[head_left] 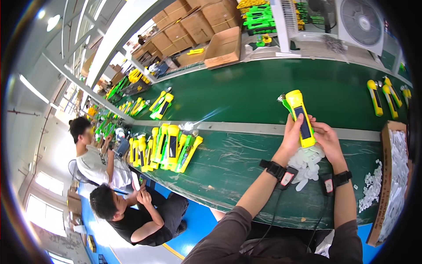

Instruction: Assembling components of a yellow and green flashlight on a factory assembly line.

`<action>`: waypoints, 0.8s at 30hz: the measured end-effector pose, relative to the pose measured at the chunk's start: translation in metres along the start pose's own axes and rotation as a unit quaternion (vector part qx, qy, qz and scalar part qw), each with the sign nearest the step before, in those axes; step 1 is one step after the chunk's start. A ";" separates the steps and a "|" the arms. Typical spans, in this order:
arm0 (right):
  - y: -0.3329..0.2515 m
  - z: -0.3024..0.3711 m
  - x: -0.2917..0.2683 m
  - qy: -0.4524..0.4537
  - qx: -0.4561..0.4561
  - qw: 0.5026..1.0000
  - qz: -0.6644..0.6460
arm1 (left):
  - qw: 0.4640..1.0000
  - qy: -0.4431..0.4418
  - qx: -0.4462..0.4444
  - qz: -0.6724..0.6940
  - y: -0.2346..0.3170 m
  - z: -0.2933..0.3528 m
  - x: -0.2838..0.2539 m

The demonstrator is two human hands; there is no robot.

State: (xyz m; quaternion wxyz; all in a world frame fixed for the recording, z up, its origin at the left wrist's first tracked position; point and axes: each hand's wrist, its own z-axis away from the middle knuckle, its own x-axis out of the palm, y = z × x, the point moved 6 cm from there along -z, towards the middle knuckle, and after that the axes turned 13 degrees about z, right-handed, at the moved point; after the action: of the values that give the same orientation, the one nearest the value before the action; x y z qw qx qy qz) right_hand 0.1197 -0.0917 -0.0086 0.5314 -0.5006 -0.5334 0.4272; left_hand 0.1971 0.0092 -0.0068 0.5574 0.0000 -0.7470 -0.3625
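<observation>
Above the work table I hold a yellow and green flashlight (307, 134) with a dark panel on its side, its wide head pointing away from me. My left hand (289, 137) grips it from the left, thumb along the body. My right hand (326, 137) closes on its lower right side, with some fingertips hidden behind it. Below both hands lies a pile of flat, whitish oval pieces (303, 163). More flashlights (169, 147) of the same kind stand crowded together on the table to the left.
Beyond the table edge runs a green conveyor belt (237, 94), with flashlights (381, 97) at its right. A cardboard box (383, 193) of white pieces stands at right beside small white scraps (370, 187). Two people (132, 215) sit at left. Across the belt are an open carton (223, 47) and a fan (361, 23).
</observation>
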 end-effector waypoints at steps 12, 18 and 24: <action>0.002 -0.002 0.002 0.069 -0.051 0.981 0.175 | 0.998 0.029 -0.003 0.063 -0.007 -0.002 -0.018; -0.004 0.005 0.023 0.119 -0.089 0.962 0.229 | 0.988 -0.010 -0.018 0.151 -0.006 0.001 -0.014; -0.024 0.014 0.026 0.199 -0.115 0.866 0.445 | 0.999 -0.021 0.028 0.018 -0.001 0.001 -0.010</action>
State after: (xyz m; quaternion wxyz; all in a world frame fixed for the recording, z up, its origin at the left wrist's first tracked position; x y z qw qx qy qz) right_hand 0.1055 -0.0681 0.0182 0.3183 -0.8168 -0.1825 0.4453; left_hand 0.1993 0.0130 -0.0156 0.5478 -0.0061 -0.7682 -0.3314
